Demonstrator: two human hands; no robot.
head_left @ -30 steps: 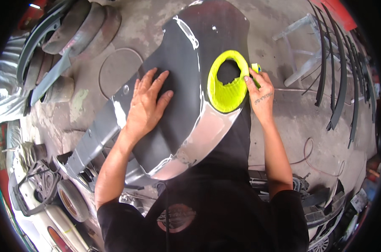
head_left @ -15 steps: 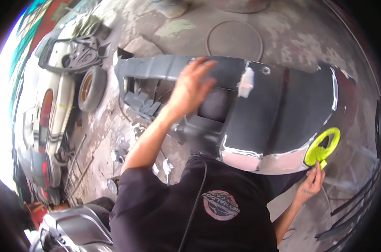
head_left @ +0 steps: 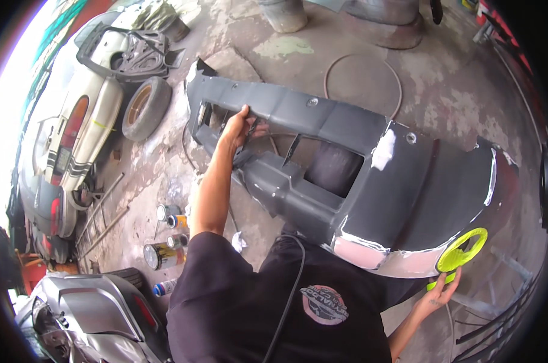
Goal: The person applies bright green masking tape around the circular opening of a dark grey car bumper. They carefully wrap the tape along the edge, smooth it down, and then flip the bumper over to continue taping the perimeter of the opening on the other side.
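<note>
A dark grey car bumper [head_left: 313, 117] lies slantwise before me, with white and pinkish filler patches [head_left: 355, 251] near its right part. At its left part my left hand [head_left: 237, 128] is closed around the upper rail, the thumb on top and the fingers in the opening below. A bright yellow-green ring [head_left: 463, 250] surrounds a round opening at the right end. Beneath this ring my right hand [head_left: 441, 293] is closed at a yellow-green edge [head_left: 441, 281] of the bumper. Its grip is partly hidden.
Paint cans [head_left: 159, 256] stand on the floor at left, near a ladder-like frame [head_left: 101, 215]. Beyond lie a tyre [head_left: 145, 109] and a pale bumper [head_left: 83, 127]. A silver vehicle [head_left: 95, 308] is at lower left. Dark curved strips [head_left: 503, 327] lie at right. A hose [head_left: 328, 75] loops behind.
My left hand has moved left from above the bumper's middle and taken hold of its rail. The bumper now slants more, its right end lower in view. My right hand stays near the yellow-green ring.
</note>
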